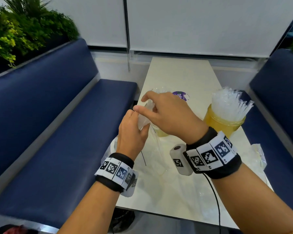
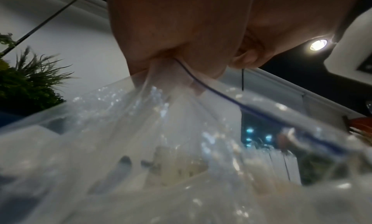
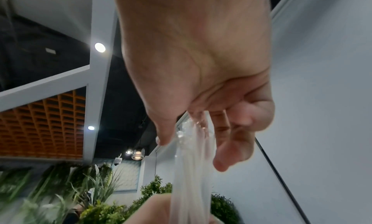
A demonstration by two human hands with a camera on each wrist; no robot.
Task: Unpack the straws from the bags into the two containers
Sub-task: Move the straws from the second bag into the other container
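Over the table's left edge my left hand [image 1: 134, 129] grips the gathered neck of a clear plastic bag [image 1: 153, 146], which hangs down to the table; the left wrist view shows the bag [image 2: 141, 132] spreading out below the fist. My right hand [image 1: 142, 105], just above, pinches a bundle of clear wrapped straws [image 3: 191, 163] between thumb and fingers at the bag's mouth. A yellow container [image 1: 223, 122] at the right is packed with upright wrapped straws [image 1: 230, 102]. My right hand mostly hides a second yellow container [image 1: 161, 133].
The cream table [image 1: 181, 75] runs away from me between two blue benches [image 1: 57, 115]. A purple-labelled item [image 1: 180, 96] lies beyond my hands. Crumpled clear plastic [image 1: 259, 154] lies at the table's right edge. Plants [image 1: 15, 31] stand behind the left bench.
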